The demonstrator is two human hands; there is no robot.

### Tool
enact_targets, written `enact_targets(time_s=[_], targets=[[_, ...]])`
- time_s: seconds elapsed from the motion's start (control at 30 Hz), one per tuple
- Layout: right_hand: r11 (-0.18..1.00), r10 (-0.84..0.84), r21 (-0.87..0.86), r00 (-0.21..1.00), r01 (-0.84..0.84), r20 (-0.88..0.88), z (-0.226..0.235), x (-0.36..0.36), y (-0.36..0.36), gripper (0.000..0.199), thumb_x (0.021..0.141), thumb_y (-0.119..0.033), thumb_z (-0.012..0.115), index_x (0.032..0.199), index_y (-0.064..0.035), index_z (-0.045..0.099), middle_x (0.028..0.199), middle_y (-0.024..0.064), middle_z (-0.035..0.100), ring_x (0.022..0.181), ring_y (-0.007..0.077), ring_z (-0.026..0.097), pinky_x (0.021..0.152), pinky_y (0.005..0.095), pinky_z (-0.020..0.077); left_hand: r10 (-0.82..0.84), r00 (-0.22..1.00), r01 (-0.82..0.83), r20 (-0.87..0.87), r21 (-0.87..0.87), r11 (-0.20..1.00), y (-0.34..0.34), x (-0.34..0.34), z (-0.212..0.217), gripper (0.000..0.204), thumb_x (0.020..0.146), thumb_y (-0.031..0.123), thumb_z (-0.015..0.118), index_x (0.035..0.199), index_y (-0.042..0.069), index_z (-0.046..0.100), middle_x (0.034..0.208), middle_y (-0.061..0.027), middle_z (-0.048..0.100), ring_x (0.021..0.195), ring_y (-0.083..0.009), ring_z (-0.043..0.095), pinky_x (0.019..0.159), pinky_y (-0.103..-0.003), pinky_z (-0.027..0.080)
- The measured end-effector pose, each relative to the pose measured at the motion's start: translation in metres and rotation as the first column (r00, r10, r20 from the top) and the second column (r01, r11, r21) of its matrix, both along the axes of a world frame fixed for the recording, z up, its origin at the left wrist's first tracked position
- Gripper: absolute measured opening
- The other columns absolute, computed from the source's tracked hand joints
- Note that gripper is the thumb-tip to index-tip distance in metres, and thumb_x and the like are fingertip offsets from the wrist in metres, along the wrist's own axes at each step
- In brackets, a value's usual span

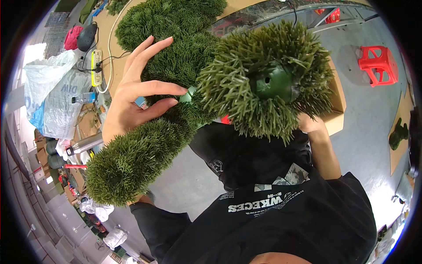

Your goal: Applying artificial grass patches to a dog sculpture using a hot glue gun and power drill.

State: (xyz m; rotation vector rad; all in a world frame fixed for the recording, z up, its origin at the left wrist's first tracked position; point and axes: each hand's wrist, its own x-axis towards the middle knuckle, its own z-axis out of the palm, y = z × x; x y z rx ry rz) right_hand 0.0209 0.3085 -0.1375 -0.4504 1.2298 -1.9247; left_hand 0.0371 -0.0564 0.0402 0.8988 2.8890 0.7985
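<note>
Currently, you are holding a round artificial grass piece (pixel 268 83) up close to the camera, its dark green plastic core facing you. Your right hand (pixel 311 124) is gripping it from behind; whether those fingers are spread or pressed together cannot be told. Your left hand (pixel 134 94) is resting with fingers (pixel 151 48) spread on a larger grass-covered figure (pixel 154 101), thumb and forefinger closing on a pale green peg (pixel 188 94). Behind it, a power strip (pixel 96 67) is lying on the worktop (pixel 115 35); a red stool (pixel 379 64) is standing on the floor.
</note>
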Motion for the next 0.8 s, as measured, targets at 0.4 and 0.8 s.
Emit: enact_targets(time_s=[0.4,0.8], targets=[[0.91,-0.186,-0.325,0.953,0.258,0.238,-0.003,-0.006,0.009,0.009,0.097,-0.006,0.058,0.102,0.0005,0.063,0.105,0.0159,0.064,0.085,0.0233,0.063,0.076,0.0348,0.0515,0.009,0.999,-0.009,0.051,-0.001,1.0,0.0,-0.008,-0.006,0.03,0.066,0.001,0.089,0.089,0.016,0.08,0.154,-0.0145,0.052,0.15,-0.0438,0.036,0.12,-0.056,0.03],[0.872,-0.381,-0.205,0.88,0.444,0.284,-0.031,-0.08,0.031,0.018,0.101,-0.009,0.058,0.118,-0.0068,0.058,0.104,0.0069,0.061,0.091,0.0202,0.059,0.082,0.0351,0.0478,0.044,0.999,-0.046,0.013,0.137,0.989,-0.008,-0.005,-0.033,0.032,0.061,0.0,0.087,0.087,0.015,0.079,0.157,-0.0214,0.047,0.151,-0.0481,0.032,0.123,-0.06,0.023]])
